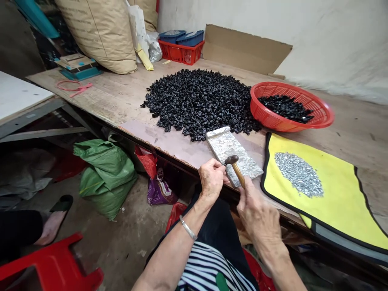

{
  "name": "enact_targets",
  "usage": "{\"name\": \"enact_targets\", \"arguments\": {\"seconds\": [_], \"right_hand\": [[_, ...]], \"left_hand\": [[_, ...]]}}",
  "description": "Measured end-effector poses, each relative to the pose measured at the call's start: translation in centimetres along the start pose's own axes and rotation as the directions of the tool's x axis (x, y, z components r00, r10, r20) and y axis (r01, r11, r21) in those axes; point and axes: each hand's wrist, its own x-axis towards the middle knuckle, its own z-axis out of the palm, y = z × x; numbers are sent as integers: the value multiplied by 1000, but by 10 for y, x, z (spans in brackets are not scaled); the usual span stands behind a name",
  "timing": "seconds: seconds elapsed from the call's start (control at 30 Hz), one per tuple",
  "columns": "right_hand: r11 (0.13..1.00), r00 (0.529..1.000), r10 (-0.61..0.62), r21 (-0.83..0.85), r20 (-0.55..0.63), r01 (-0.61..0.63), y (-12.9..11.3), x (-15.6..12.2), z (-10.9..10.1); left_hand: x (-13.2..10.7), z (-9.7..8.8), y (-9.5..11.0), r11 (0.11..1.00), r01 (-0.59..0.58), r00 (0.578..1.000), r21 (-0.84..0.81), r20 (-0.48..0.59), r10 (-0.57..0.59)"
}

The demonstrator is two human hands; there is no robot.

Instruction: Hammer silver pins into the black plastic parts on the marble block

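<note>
My right hand (259, 210) is wrapped round the wooden handle of a small hammer (238, 169). The hammer's head is over the near part of a worn stone-like slab (233, 151). My left hand (212, 178) is closed in a pinch at the slab's left edge, beside the hammer head. A small black part (225, 164) shows at its fingertips, mostly hidden. Behind the slab spreads a large heap of small black parts (200, 101). To the right, small silvery metal pieces (298, 173) lie piled on a yellow cloth (336, 186) with black edging.
A red plastic basket (321, 115) holding black parts stands right of the heap. Farther back are a red crate (182, 53) with blue containers, a cardboard sheet (242, 48) and a large sack (100, 32). A green sack (103, 173) and red stool (54, 262) stand on the floor; another person's foot shows nearby.
</note>
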Motion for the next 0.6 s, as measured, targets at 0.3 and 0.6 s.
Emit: {"name": "enact_targets", "arguments": {"seconds": [0.3, 0.6], "right_hand": [[597, 861, 236, 632, 451, -494, 35, 43, 18], [970, 978, 96, 202, 187, -134, 32, 48, -2]], "left_hand": [[-3, -16, 8, 969, 97, 987, -227, 145, -65], [-29, -48, 21, 906, 149, 923, -396, 384, 16]]}}
